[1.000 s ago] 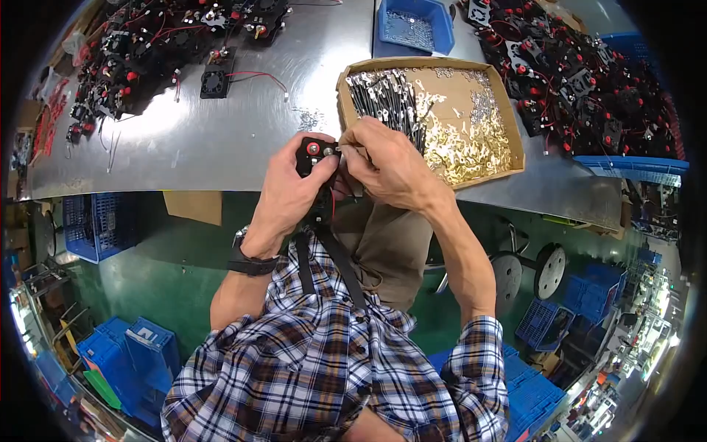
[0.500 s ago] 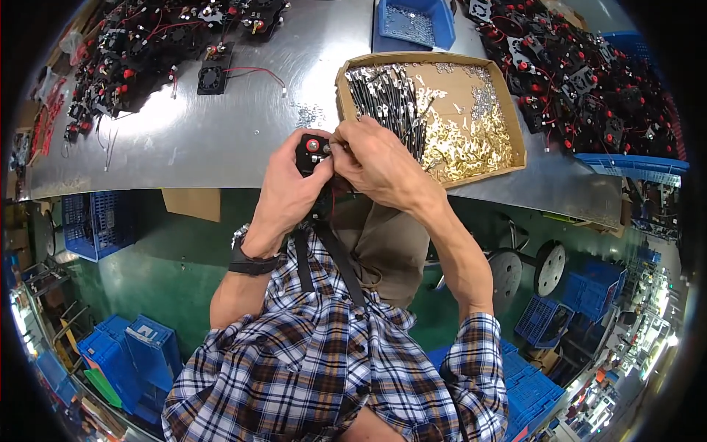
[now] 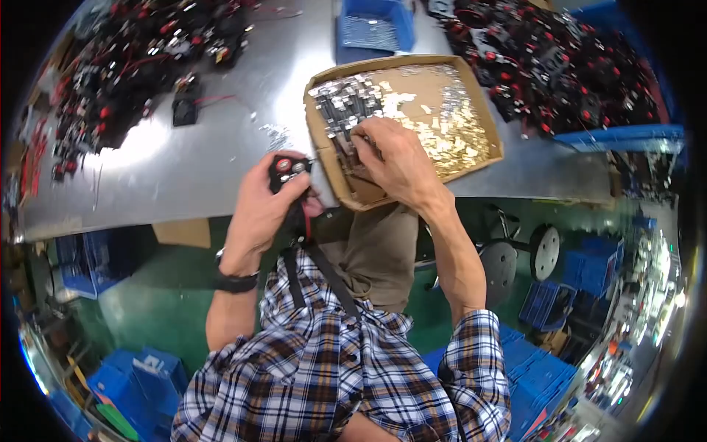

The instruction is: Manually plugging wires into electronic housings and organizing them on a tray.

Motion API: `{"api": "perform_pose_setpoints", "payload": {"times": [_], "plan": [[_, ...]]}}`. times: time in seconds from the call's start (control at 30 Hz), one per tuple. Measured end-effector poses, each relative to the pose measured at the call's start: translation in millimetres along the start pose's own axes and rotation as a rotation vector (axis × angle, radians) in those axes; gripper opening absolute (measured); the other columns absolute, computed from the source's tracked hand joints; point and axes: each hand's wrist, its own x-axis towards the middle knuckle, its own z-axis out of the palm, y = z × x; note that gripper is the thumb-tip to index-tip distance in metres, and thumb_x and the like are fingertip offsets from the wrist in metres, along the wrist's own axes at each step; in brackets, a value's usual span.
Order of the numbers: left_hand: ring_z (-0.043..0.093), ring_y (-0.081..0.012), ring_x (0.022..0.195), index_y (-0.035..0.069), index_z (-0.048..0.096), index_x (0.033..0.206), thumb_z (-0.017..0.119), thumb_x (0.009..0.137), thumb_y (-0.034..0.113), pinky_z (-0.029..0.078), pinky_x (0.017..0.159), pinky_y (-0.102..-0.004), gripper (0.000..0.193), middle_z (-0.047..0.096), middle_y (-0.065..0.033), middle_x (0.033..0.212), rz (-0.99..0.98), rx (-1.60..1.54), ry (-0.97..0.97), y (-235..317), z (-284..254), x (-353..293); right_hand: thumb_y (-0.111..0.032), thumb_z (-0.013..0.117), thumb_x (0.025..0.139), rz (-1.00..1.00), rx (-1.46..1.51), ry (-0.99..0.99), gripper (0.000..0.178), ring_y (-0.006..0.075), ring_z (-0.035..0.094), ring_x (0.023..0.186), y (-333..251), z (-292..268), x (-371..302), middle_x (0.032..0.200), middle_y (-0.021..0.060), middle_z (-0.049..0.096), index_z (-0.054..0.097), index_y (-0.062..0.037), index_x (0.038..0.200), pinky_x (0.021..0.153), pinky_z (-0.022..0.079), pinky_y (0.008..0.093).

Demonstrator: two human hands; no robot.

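My left hand (image 3: 259, 202) is closed round a small black block with red and dark round terminals (image 3: 283, 166). A red wire hangs below the block, in front of my lap. My right hand (image 3: 396, 158) is over a shallow cardboard tray (image 3: 318, 132), its fingers curled down among black cables with metal end lugs (image 3: 340, 107). The fingertips look pinched, but blur and the hand itself hide what lies between them. Loose brass-coloured lugs (image 3: 460, 140) fill the tray's right part, with small silver pieces (image 3: 453, 97) behind them.
A blue bin of small metal parts (image 3: 405, 26) stands behind the tray. Wired black units pile up at the left (image 3: 140, 66) and right (image 3: 545, 81). One black fan unit (image 3: 185, 110) lies apart. Small silver parts (image 3: 276, 136) are scattered on the metal table (image 3: 177, 177).
My right hand has left the block and moved right into the tray, among the black cables. My left hand keeps the block, now a little lower and further left. The view has shifted somewhat.
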Motion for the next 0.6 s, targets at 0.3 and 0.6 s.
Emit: {"api": "perform_pose_setpoints", "payload": {"times": [0.3, 0.6], "plan": [[0.070, -0.0185, 0.072, -0.001, 0.057, 0.124, 0.067, 0.097, 0.009, 0.063, 0.067, -0.0321, 0.030, 0.067, -0.0096, 0.087, -0.043, 0.112, -0.198, 27, 41, 21, -0.012, 0.060, 0.097, 0.380, -0.434, 0.032, 0.022, 0.0454, 0.067, 0.095, 115, -77, -10, 0.099, 0.0269, 0.070, 0.071, 0.0024, 0.109, 0.084, 0.052, 0.0487], [0.068, -0.0115, 0.071, -0.001, 0.062, 0.114, 0.068, 0.094, 0.007, 0.060, 0.061, -0.0283, 0.023, 0.067, -0.0043, 0.086, -0.105, 0.209, -0.216, 5, 54, 51, -0.015, 0.059, 0.098, 0.313, -0.464, -0.019, 0.020, 0.0461, 0.067, 0.089, 130, -59, 18, 0.092, 0.0264, 0.070, 0.070, 0.0006, 0.104, 0.080, 0.052, 0.0517]]}}
